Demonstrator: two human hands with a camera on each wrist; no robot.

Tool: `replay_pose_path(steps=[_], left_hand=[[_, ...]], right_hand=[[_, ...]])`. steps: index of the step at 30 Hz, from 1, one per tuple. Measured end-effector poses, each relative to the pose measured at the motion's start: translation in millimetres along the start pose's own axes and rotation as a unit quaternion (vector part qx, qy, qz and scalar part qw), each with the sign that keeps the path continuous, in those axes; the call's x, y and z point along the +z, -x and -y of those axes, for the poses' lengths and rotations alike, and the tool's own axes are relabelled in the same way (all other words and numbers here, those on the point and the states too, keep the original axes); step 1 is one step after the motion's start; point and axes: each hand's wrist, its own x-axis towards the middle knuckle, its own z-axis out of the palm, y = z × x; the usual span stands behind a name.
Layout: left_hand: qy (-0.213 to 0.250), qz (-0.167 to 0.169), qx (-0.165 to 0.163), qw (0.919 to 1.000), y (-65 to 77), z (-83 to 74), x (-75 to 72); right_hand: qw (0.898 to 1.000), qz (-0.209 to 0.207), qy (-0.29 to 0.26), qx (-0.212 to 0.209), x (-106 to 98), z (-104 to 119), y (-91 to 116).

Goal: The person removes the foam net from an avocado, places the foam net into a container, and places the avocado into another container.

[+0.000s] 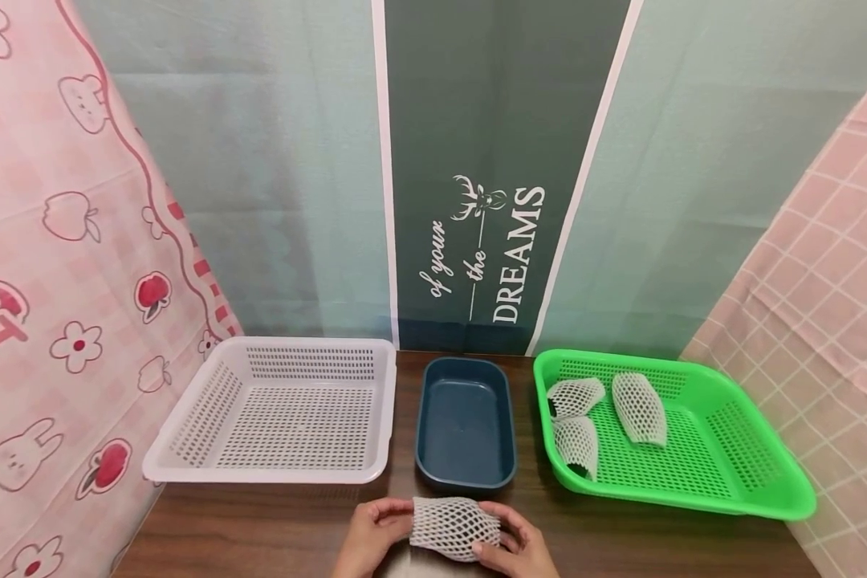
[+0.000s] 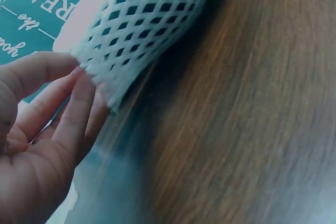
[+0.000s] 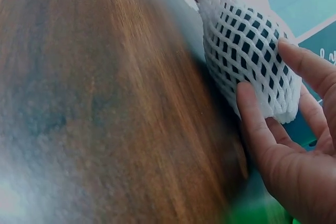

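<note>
A white foam fruit net point(image 1: 453, 528) is held between both hands, above the table's near part. Its left end is pinched by the thumb and fingers of my left hand point(image 1: 374, 536); the left wrist view shows that pinch on the net's edge point(image 2: 113, 72). My right hand point(image 1: 514, 542) grips the other end, thumb and fingers on opposite sides of the net point(image 3: 249, 51). Something dark shows through the mesh, but its kind is hidden. Three more foam nets lie in the green basket point(image 1: 787, 490), among them one upper net point(image 1: 639, 408); the two at left show dark contents.
A white plastic basket point(image 1: 379, 401) stands at the left. Between the two baskets is a dark blue tub point(image 1: 466, 437), just beyond my hands. All stand on a brown wooden table point(image 1: 260, 530). Printed cloths hang behind and on both sides.
</note>
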Motion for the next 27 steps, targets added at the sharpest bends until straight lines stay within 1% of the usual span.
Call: replay_pose_path(steps=[3,5,9,12,17,20,25,26,27], left_hand=[[0.021,0.025,0.006,0.9995,-0.5,0.8,0.7],[0.024,0.037,0.011,0.9990,-1.0,1.3,1.1],[-0.004,0.047,0.021,0.9987,-3.4,4.0,2.9],[-0.024,0.054,0.022,0.9980,-6.2,6.8,6.0],[-0.041,0.058,0.010,0.9974,-8.5,10.4,13.5],[-0.035,0.069,-0.002,0.9970,-9.0,11.0,18.1],[-0.017,0.075,-0.037,0.9964,-9.2,8.7,20.5],[-0.020,0.073,-0.042,0.9962,-9.5,8.5,20.3],[-0.034,0.068,-0.047,0.9960,-10.2,8.7,19.7]], right_hand=[[1.000,0.009,0.007,-0.002,-1.4,0.1,0.1],[1.000,0.010,0.011,-0.003,-2.6,0.1,0.6],[1.000,-0.010,0.014,0.000,-3.5,0.2,1.7],[0.999,-0.026,0.018,0.000,-3.3,-0.3,1.1],[0.999,-0.029,0.018,0.006,-3.4,-1.1,-0.3],[1.000,-0.022,0.001,0.009,-4.4,-0.5,0.1],[1.000,-0.004,-0.014,-0.011,-6.1,-1.9,0.1],[1.000,-0.002,-0.013,-0.016,-6.4,-2.5,0.0],[1.000,-0.003,-0.012,-0.019,-6.6,-3.0,-0.1]])
